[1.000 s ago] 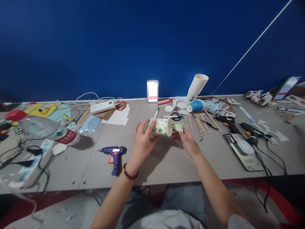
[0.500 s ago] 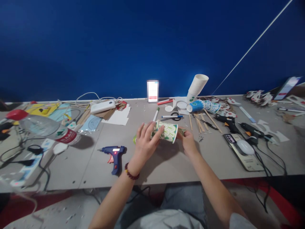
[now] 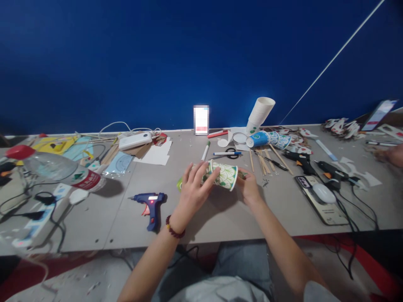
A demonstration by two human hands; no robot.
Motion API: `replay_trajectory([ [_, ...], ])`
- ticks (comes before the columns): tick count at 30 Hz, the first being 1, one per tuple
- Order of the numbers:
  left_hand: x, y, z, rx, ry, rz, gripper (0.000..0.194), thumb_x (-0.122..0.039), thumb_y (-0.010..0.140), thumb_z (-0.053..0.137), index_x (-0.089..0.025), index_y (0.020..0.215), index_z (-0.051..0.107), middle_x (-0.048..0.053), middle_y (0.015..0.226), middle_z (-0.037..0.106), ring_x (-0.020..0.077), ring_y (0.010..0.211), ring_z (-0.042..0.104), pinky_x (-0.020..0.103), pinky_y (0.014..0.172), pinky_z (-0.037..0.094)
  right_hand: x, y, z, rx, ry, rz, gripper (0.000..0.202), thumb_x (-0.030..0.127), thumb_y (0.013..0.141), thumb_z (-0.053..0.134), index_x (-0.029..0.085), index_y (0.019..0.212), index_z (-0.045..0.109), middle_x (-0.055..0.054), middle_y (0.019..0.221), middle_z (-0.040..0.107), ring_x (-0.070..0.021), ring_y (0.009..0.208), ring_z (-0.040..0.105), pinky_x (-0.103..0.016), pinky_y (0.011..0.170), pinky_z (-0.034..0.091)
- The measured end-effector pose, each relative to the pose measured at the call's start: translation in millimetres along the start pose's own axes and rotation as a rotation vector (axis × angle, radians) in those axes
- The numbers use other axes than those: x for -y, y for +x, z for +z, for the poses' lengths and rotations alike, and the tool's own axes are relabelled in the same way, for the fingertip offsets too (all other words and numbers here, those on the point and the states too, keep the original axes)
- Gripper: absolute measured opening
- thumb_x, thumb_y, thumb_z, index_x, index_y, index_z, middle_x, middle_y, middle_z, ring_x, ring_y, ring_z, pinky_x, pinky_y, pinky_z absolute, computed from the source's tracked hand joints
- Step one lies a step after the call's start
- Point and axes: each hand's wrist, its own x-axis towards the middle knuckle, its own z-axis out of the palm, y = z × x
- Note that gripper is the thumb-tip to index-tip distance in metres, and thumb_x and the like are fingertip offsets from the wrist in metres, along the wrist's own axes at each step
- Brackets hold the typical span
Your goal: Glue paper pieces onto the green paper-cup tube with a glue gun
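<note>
My left hand (image 3: 197, 182) is wrapped over green-and-white patterned paper cups (image 3: 227, 175), which lie sideways above the table, joined end to end. Their open rim faces right and slightly down. A bright green end shows left of my fingers. Beyond that rim, my right hand (image 3: 250, 187) is closed with its fingertips around a small dark greenish piece that is too small to name. On the table to the left of my left hand lies a blue glue gun (image 3: 153, 205) with a lit red light.
Behind my hands are markers (image 3: 205, 151), scissors (image 3: 233, 154), wooden sticks (image 3: 262, 161), blue cups (image 3: 260, 139) and a leaning cup stack (image 3: 261, 114). Right are black glue guns (image 3: 300, 161) and a phone (image 3: 321, 201). A bottle (image 3: 56, 165) lies left. Another person's hand (image 3: 395, 156) enters at right.
The patterned cups have shifted slightly right, their rim now a little lower. My right hand stays near the rim. Another person's hand has come in at the right edge.
</note>
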Motion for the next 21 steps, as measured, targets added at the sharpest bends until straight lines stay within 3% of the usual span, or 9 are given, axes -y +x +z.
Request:
replay_trajectory([
  [7, -1, 1, 0.4, 0.025, 0.002, -0.005, 0.046, -0.016, 0.086, 0.059, -0.026, 0.131, 0.052, 0.012, 0.125, 0.06, 0.0245, 0.123, 0.054, 0.045, 0.109, 0.036, -7, 2, -2, -0.029, 0.019, -0.01, 0.036, 0.04, 0.052, 0.085, 0.019, 0.078, 0.07, -0.003, 0.07, 0.072, -0.0227, 0.065, 0.067, -0.035, 0.059, 0.054],
  [21, -1, 0, 6.1, -0.013, -0.036, -0.016, 0.044, -0.019, 0.086, 0.06, -0.025, 0.129, 0.055, 0.012, 0.123, 0.062, 0.0248, 0.118, 0.057, 0.044, 0.108, 0.035, -16, 4, -6, -0.039, -0.003, -0.023, 0.035, 0.038, 0.055, 0.084, 0.019, 0.082, 0.073, -0.003, 0.075, 0.074, -0.0212, 0.063, 0.066, -0.035, 0.066, 0.054],
])
